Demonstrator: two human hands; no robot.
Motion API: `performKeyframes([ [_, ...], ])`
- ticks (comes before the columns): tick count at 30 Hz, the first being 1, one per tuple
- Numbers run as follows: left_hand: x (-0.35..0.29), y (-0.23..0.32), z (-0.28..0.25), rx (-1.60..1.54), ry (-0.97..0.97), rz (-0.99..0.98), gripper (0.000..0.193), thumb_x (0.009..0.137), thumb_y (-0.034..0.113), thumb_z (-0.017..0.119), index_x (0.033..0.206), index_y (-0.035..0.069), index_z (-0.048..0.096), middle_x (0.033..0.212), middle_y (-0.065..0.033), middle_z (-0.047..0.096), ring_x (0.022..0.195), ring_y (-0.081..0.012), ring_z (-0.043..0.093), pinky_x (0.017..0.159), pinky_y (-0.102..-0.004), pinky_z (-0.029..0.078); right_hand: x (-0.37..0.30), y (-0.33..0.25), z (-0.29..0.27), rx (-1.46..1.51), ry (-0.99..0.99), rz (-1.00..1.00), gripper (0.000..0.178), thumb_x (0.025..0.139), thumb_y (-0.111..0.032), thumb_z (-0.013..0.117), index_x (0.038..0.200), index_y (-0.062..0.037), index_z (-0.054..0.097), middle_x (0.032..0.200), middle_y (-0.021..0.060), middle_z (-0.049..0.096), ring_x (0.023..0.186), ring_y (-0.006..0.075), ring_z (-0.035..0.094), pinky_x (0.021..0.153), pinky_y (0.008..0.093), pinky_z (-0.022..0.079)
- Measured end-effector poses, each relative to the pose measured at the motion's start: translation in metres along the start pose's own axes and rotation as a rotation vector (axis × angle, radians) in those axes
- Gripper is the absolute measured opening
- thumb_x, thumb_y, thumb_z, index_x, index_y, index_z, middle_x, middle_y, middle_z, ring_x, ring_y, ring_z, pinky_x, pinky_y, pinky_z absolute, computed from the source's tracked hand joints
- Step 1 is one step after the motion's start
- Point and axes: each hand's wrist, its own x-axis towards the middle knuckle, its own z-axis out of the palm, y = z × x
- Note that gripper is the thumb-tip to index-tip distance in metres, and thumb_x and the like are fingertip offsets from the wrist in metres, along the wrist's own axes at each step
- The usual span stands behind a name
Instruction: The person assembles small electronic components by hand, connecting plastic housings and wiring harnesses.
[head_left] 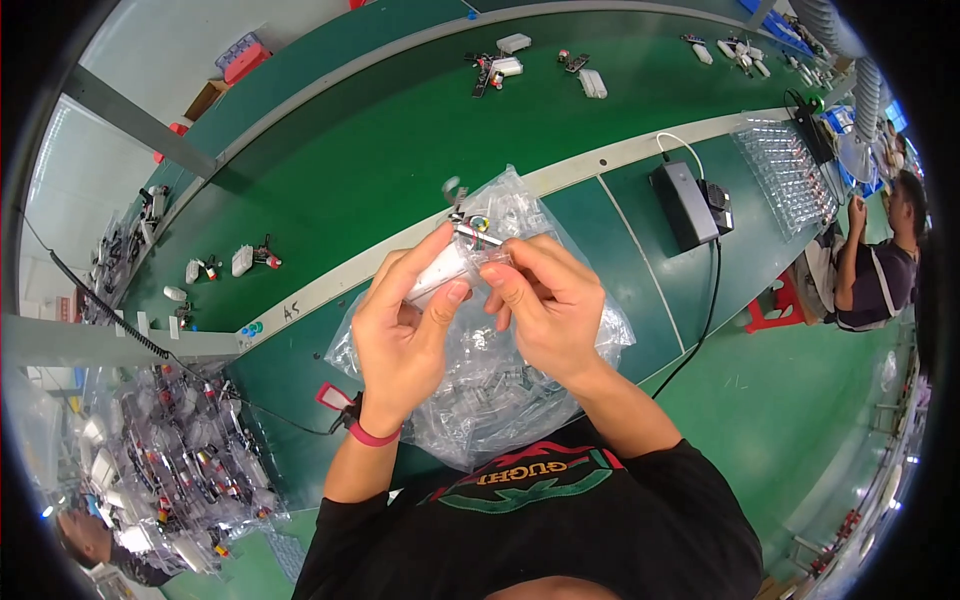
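A green workbench (630, 260) bears a large clear plastic bag (470, 430). Above it, the left hand (405, 330) curls round a white part (440, 270); the right hand's (555, 310) thumb and forefinger nearly meet at its right end, their grip unclear. Handwork near the small wires (480, 224) seems underway, calling for steady hold, fine fingertip control.

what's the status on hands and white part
Left hand holding white part. Right hand at its right end, grip unclear. Clear bag beneath; no obstruction seen.
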Motion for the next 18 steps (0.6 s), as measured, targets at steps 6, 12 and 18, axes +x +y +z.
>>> performKeyframes([
  [6,-0.009,0.004,0.006,0.089,0.133,0.155,0.038,0.083,0.002,0.064,0.120,0.000,0.056,0.099,-0.0082,0.058,0.083,-0.0100,0.056,0.061,-0.0203,0.043,0.001,-0.004,0.009,-0.118,0.053,-0.180,0.012,0.080,-0.001,0.065,0.091,0.0041,0.064,0.076,0.0072,0.058,0.052,0.0086,0.056,0.041,0.0204,0.041],
  [12,-0.001,0.007,-0.004,-0.202,0.182,0.007,0.037,0.087,0.004,0.058,0.122,-0.005,0.049,0.106,-0.0133,0.059,0.085,-0.0185,0.062,0.074,-0.0296,0.053,0.011,-0.010,0.001,-0.044,0.068,-0.106,0.017,0.084,-0.004,0.063,0.097,0.0059,0.063,0.074,0.0057,0.055,0.051,0.0072,0.053,0.042,0.0192,0.039],
  [18,-0.002,0.014,-0.016,-0.363,0.057,0.005,0.038,0.086,0.003,0.059,0.122,-0.007,0.049,0.107,-0.0148,0.059,0.087,-0.0182,0.061,0.075,-0.0296,0.053,0.014,-0.039,-0.003,-0.073,-0.097,-0.013,0.022,0.086,-0.006,0.061,0.103,0.0065,0.062,0.071,0.0053,0.053,0.052,0.0072,0.048,0.043,0.0219,0.036],
])
